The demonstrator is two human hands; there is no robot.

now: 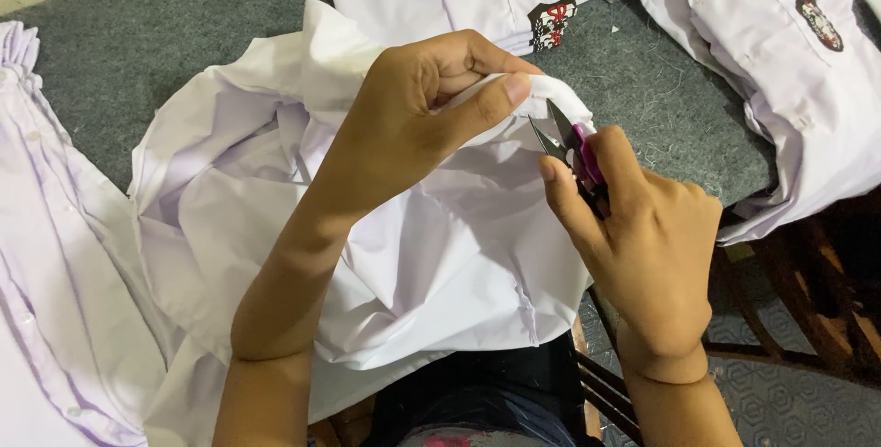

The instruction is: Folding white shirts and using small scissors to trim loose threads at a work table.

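Observation:
A white shirt [431, 245] lies crumpled across my lap and the grey table edge. My left hand [422, 107] pinches a rolled edge of its fabric [564, 94] between thumb and fingers, lifting it up. Just to the right, my right hand [642, 236] grips small thread snips with a pink handle [576, 142]. Their dark blades are open and point up at the rolled edge, almost touching it.
More white shirts with chest badges [551, 20] lie at the back and the right [808, 71] on the grey felt surface [670, 98]. Another white garment [46, 254] fills the left side. Wooden chair or table frame parts [780, 318] show at lower right.

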